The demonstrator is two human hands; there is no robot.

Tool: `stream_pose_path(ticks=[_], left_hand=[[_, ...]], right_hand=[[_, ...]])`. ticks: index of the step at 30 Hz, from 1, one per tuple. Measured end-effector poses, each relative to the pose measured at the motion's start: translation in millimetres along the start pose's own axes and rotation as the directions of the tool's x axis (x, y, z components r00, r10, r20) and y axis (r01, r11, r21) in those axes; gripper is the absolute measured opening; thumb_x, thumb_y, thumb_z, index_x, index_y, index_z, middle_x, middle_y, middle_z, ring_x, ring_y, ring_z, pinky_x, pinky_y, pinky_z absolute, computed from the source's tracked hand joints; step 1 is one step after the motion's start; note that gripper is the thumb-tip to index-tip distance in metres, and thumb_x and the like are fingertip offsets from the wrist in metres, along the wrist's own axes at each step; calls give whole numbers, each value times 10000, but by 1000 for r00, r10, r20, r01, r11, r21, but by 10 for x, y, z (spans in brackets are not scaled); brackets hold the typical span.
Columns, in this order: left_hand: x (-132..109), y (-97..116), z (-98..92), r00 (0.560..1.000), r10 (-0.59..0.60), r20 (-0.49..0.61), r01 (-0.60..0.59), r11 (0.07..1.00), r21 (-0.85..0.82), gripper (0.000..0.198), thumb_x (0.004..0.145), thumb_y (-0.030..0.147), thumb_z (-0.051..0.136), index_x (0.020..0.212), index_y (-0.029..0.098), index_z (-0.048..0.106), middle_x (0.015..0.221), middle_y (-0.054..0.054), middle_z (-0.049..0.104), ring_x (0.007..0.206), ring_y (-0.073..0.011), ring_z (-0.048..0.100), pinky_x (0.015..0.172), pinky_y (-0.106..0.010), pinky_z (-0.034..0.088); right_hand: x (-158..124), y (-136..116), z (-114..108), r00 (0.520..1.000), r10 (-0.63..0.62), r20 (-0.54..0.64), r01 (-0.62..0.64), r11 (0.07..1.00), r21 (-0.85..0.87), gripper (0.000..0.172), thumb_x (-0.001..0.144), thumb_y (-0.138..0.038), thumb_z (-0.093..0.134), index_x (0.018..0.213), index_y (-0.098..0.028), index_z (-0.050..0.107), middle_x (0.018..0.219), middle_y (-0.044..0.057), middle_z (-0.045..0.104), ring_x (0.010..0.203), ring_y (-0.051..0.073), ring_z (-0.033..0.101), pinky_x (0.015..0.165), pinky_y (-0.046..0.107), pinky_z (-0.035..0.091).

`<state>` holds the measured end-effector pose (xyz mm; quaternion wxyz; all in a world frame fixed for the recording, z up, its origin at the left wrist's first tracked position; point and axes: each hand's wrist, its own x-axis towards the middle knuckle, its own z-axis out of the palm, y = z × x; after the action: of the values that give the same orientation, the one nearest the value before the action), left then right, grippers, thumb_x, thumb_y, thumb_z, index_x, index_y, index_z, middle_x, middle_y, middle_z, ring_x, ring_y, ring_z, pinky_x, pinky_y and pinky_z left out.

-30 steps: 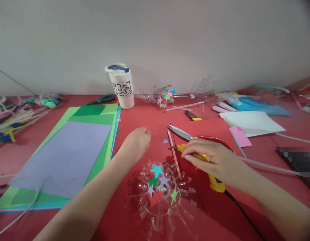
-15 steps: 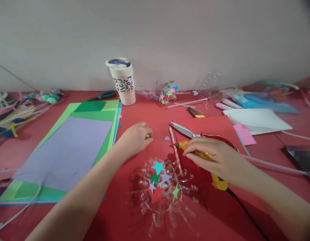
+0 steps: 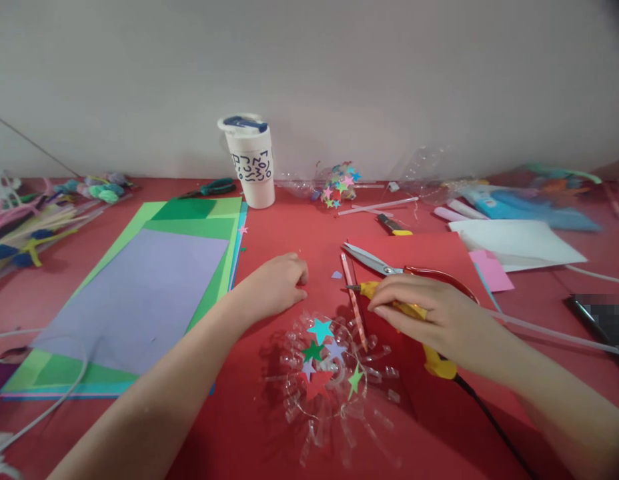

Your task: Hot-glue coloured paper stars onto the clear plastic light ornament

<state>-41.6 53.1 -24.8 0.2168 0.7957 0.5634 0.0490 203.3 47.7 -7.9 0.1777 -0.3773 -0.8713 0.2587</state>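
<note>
My right hand [image 3: 424, 313] is wrapped round a yellow hot glue gun [image 3: 439, 365], its thin metal tip pointing left and a black cord trailing down. My left hand [image 3: 277, 287] is near the middle of the red table, fingers curled; what they hold, if anything, is hidden. Just below it is a clear plastic flower-like piece [image 3: 382, 420] with cut, fanned strips, a thin ring of wire and several coloured paper stars [image 3: 320, 331]. Red-handled scissors [image 3: 372, 258] lie partly behind my right hand. A pink patterned stick [image 3: 353, 300] rests under the gun's tip.
Stacked coloured paper [image 3: 134, 293] lies left. At the back stand a white tumbler [image 3: 254, 163] and a cluster of small stars [image 3: 339, 183]. Pliers [image 3: 217, 187], a utility knife [image 3: 393, 225], white paper [image 3: 519, 243] and a dark device [image 3: 597, 327] lie around. Pipe cleaners [image 3: 29, 230] fill the far left.
A bit of green that showed between my left fingers is out of sight, and that hand has dropped slightly. My right hand keeps the glue gun; the view has shifted a little.
</note>
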Motion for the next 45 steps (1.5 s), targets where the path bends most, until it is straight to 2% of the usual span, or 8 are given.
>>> stream_pose_path(ticks=[5, 10, 16, 20, 25, 30, 38, 45], left_hand=[[1, 62, 5, 998, -55, 12, 55, 998, 23, 96, 744, 93, 529, 704, 172, 567, 770, -28, 613, 683, -151, 555, 623, -268, 389], [-5, 94, 24, 999, -50, 7, 49, 998, 48, 113, 732, 87, 502, 686, 167, 568, 777, -40, 617, 678, -148, 549, 613, -269, 375], [-65, -10, -158, 996, -82, -26, 84, 993, 86, 152, 765, 127, 459, 740, 171, 603, 801, -42, 669, 688, -156, 593, 603, -266, 392], [-114, 14, -182, 999, -39, 11, 37, 986, 160, 140, 793, 184, 489, 759, 175, 625, 792, -43, 689, 720, -177, 624, 618, -274, 415], [-104, 160, -21, 998, 49, 49, -62, 949, 308, 165, 785, 151, 482, 807, 119, 643, 873, -142, 685, 804, -259, 649, 667, -339, 441], [-68, 161, 36, 989, 120, 86, -144, 914, 380, 238, 787, 87, 421, 801, 121, 656, 836, -137, 684, 766, -241, 661, 667, -335, 458], [-59, 119, -15, 987, 135, 91, -160, 910, 382, 213, 800, 121, 441, 816, 117, 653, 861, -144, 691, 800, -261, 667, 691, -345, 471], [-20, 52, 17, 987, 142, 79, -159, 941, 300, 233, 797, 78, 406, 820, 119, 634, 900, -138, 680, 856, -245, 646, 751, -339, 454]], right_hand=[[8, -13, 8, 1000, 7, 1, -7, 1000, 8, 202, 878, -286, 462, 770, -226, 622, 841, 46, 697, 765, 173, 643, 712, 319, 508], [13, -32, 1, 1000, -3, -1, 3, 1000, -7, 189, 861, -282, 477, 762, -230, 629, 828, 48, 701, 752, 180, 649, 707, 332, 513], [1, -16, -9, 1000, -19, -17, 19, 1000, -6, 192, 866, -267, 472, 770, -232, 635, 826, 45, 695, 743, 172, 643, 688, 309, 507], [3, -6, 6, 999, -19, -32, 20, 1000, 21, 205, 870, -285, 469, 752, -233, 628, 809, 41, 691, 725, 172, 636, 683, 315, 505], [0, 1, 7, 1000, -16, -22, 16, 1000, 8, 189, 867, -257, 471, 775, -224, 632, 836, 46, 697, 758, 169, 643, 705, 308, 503], [-5, 3, 3, 1000, -3, -15, 3, 1000, 12, 177, 870, -257, 474, 784, -229, 626, 838, 37, 685, 759, 165, 638, 704, 304, 501], [-13, 9, 24, 1000, 1, -27, 0, 1000, 29, 177, 865, -262, 477, 780, -233, 629, 834, 38, 693, 756, 169, 638, 698, 311, 504], [-9, -20, 4, 1000, 2, 6, -2, 1000, 13, 180, 879, -272, 472, 790, -224, 622, 848, 40, 682, 771, 165, 635, 708, 313, 499]])
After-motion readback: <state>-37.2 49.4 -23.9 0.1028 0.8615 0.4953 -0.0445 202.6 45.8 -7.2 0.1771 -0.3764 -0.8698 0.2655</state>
